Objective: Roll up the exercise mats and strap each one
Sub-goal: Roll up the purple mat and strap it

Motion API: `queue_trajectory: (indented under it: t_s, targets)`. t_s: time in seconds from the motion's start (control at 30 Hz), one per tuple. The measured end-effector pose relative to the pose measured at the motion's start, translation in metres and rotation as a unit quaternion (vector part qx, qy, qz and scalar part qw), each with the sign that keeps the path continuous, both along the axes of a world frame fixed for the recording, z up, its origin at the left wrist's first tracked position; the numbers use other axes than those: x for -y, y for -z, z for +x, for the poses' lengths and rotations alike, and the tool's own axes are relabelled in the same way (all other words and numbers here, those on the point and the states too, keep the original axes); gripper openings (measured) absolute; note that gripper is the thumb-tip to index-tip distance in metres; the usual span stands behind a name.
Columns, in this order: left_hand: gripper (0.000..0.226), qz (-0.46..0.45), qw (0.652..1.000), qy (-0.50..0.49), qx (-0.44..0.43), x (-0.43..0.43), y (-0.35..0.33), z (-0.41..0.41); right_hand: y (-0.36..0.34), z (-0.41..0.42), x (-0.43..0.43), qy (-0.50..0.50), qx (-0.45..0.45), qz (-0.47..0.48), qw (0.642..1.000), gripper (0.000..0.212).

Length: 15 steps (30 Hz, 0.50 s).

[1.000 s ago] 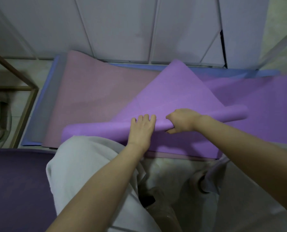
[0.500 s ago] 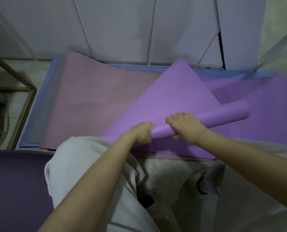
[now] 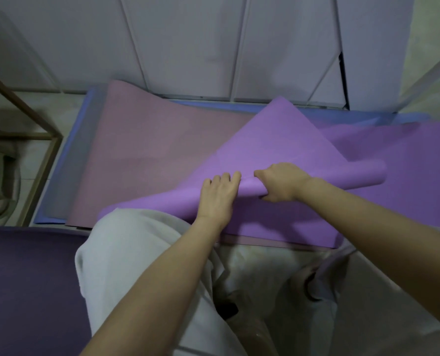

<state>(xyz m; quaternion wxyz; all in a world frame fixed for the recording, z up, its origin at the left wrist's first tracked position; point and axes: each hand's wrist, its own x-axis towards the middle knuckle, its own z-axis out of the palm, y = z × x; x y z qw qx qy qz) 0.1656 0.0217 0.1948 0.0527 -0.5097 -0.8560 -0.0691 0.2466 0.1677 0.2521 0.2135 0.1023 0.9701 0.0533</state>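
A bright purple mat [image 3: 278,147] lies across the floor, its near end turned over into a thin, skewed roll [image 3: 352,174] with one corner pointing up toward the wall. My left hand [image 3: 220,195] lies flat on the roll with its fingers straight. My right hand [image 3: 280,182] grips the roll just to the right, fingers curled over the top and thumb underneath. Under the purple mat lie a pink mat [image 3: 147,142] and a blue mat [image 3: 85,119]. No strap is in view.
A dark purple mat [image 3: 26,283] covers the floor at lower left. My knee in light grey trousers [image 3: 136,247] hides the roll's left end. A wooden frame [image 3: 41,160] stands at left. White panelled doors [image 3: 188,47] close the back.
My left hand, curled on the roll half a second ago, has flattened out on top of it. The roll's left end now reaches further left. My right hand keeps its grip.
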Motion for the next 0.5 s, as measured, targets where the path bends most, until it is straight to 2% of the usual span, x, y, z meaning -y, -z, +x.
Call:
queue_trajectory:
  t_s: [0.07,0.13,0.27,0.33,0.4,0.5]
  targets:
    - [0.073,0.009,1.000,0.004,-0.012,0.000,0.007,0.002,-0.008,-0.007,-0.005,0.015,0.036,-0.033,0.999,0.038]
    - [0.073,-0.007,1.000,0.010,0.014,-0.001,0.008,0.002,-0.013,-0.012,-0.008,0.035,0.077,-0.073,0.994,0.039]
    - [0.053,-0.097,0.988,0.033,0.113,-0.005,0.002,-0.002,-0.008,-0.010,-0.004,0.055,0.129,-0.099,0.985,0.052]
    - [0.052,-0.135,0.978,0.033,0.158,-0.007,0.001,-0.006,-0.003,-0.003,-0.001,0.041,0.095,-0.059,0.993,0.055]
    - [0.052,-0.136,0.968,0.047,0.204,-0.008,-0.004,-0.013,0.003,0.010,0.002,-0.023,0.001,0.008,1.000,0.060]
    - [0.050,-0.145,0.936,0.104,0.303,-0.011,-0.007,-0.027,0.012,0.030,0.005,-0.098,-0.114,0.079,0.986,0.070]
